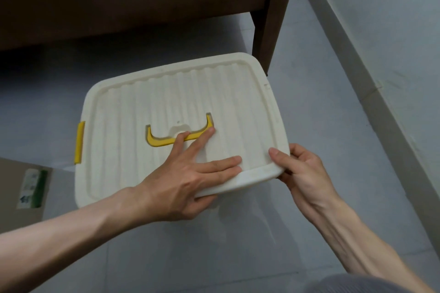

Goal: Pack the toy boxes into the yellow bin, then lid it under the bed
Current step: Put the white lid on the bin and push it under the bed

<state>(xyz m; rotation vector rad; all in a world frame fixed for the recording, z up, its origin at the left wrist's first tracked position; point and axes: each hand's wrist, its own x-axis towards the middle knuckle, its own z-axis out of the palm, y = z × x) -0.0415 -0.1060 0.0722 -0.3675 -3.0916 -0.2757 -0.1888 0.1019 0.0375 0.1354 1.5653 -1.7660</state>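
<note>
A cream ribbed lid (166, 102) with a yellow recessed handle (162, 141) and a yellow side clip (79, 143) fills the middle of the view, in front of the dark bed frame (119, 2). My left hand (188, 173) lies flat on the lid's near part, fingers spread, two fingertips touching the handle, thumb under the near rim. My right hand (302, 171) pinches the lid's near right corner, thumb on top and fingers beneath. The bin body and the toy boxes are hidden under the lid.
The brown bed leg (271, 31) stands just beyond the lid's far right corner. A grey skirting and white wall (381, 54) run down the right side. A cardboard box (23, 190) with a green label lies on the grey tile floor at the left.
</note>
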